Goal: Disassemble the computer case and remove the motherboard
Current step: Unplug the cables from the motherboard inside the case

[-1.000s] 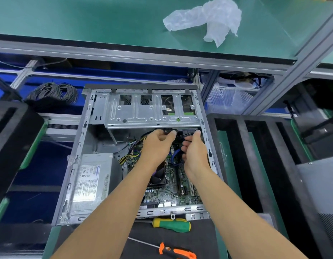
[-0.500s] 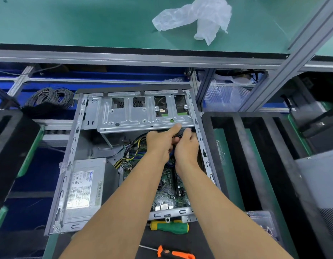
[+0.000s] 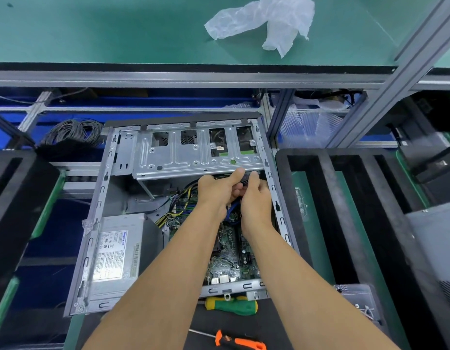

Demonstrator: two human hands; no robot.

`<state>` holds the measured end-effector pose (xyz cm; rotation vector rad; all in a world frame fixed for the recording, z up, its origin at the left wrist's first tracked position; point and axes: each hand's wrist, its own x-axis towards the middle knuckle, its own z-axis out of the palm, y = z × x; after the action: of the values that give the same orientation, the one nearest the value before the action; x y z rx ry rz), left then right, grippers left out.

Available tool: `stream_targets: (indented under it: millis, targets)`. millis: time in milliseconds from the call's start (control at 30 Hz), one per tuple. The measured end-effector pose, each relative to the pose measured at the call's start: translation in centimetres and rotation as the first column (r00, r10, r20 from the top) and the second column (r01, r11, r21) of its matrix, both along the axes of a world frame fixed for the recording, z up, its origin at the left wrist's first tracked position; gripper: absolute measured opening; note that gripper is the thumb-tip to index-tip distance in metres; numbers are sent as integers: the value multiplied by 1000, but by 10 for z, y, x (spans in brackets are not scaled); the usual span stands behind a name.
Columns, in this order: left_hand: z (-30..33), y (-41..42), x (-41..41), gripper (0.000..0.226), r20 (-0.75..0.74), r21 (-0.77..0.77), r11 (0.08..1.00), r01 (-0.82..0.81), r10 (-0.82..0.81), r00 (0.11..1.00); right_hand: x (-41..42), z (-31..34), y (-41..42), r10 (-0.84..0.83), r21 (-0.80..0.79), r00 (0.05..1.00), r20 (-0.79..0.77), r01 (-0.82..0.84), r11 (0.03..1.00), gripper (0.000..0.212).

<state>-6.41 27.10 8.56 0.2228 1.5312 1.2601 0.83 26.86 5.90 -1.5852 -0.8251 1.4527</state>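
Note:
An open grey computer case (image 3: 100, 205) lies flat in front of me. Its green motherboard (image 3: 229, 258) shows between my forearms, and the power supply (image 3: 115, 253) sits at its left. A metal drive cage (image 3: 193, 152) spans the far end. My left hand (image 3: 216, 190) and my right hand (image 3: 254, 198) are pressed together just below the cage edge. Both grip a bundle of black cables (image 3: 245, 183), with a blue cable (image 3: 231, 210) hanging beneath. The connector itself is hidden by my fingers.
A green-and-yellow screwdriver (image 3: 231, 305) and an orange one (image 3: 241, 343) lie near the case's front. Black foam racks (image 3: 345, 223) stand at the right and left. Crumpled plastic (image 3: 264, 18) lies on the green shelf above. Coiled grey wire (image 3: 72, 132) sits far left.
My hands have closed together on the cables under the drive cage; a second ago they were a little apart. The view has shifted slightly.

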Motion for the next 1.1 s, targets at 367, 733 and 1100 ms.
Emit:
stream_targets:
  millis: [367, 733, 1100]
  targets:
    - [-2, 0, -2, 35, -4, -2, 1000, 18, -18, 1000, 0, 5, -4, 32, 65, 995, 92, -38, 997, 31]
    - [-9, 0, -5, 47, -197, -50, 997, 53, -62, 978, -3, 14, -17, -83, -23, 995, 58, 85, 996, 27]
    - [-6, -10, -8, 86, -224, 19, 992, 121, -114, 968, 21, 18, -24, 200, -408, 979, 41, -167, 898, 30]
